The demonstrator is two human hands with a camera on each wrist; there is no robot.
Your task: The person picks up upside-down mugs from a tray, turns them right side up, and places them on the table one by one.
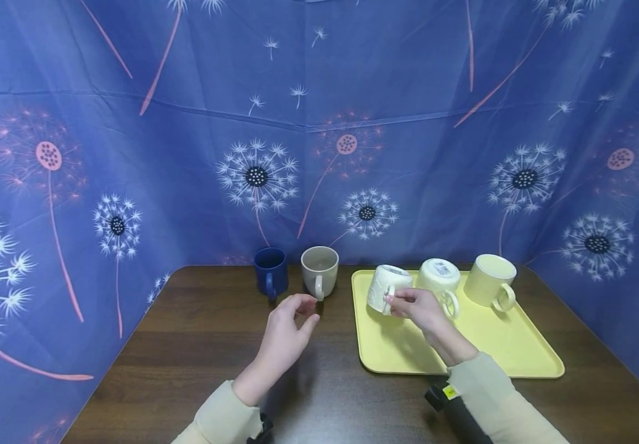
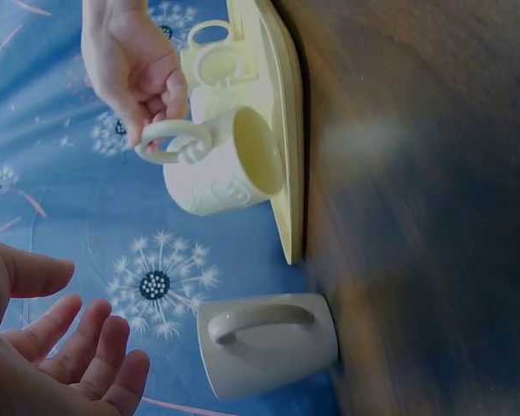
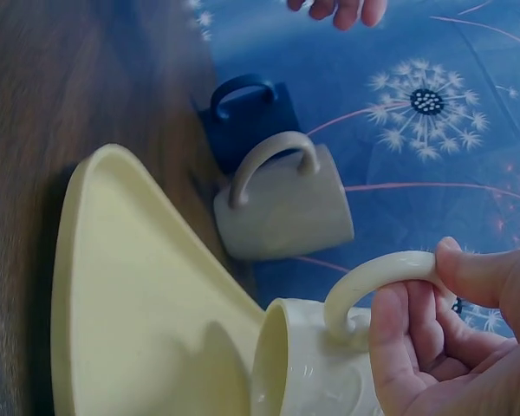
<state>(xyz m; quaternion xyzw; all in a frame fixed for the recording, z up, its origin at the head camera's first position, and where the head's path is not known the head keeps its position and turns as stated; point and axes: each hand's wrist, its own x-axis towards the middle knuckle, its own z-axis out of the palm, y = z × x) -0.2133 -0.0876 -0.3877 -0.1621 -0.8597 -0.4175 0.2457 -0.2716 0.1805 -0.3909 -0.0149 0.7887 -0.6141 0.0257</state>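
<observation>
Right hand pinches handle of white cup; cup tilted, rim on left end of yellow tray, mouth down-left. Left hand hovers, grip spread, empty, just left of cup, near grey cup on worktop.

Head cam: above and behind the hands, facing fwd and down at the dark wooden table, mid distance. Left wrist cam: close, rolled sideways, table edge-on at 3 o'clock. Right wrist cam: very close, rolled, table at 9 o'clock. Both wrist views share the embossed cream ceramic mug and plain grey ceramic mug.
</observation>
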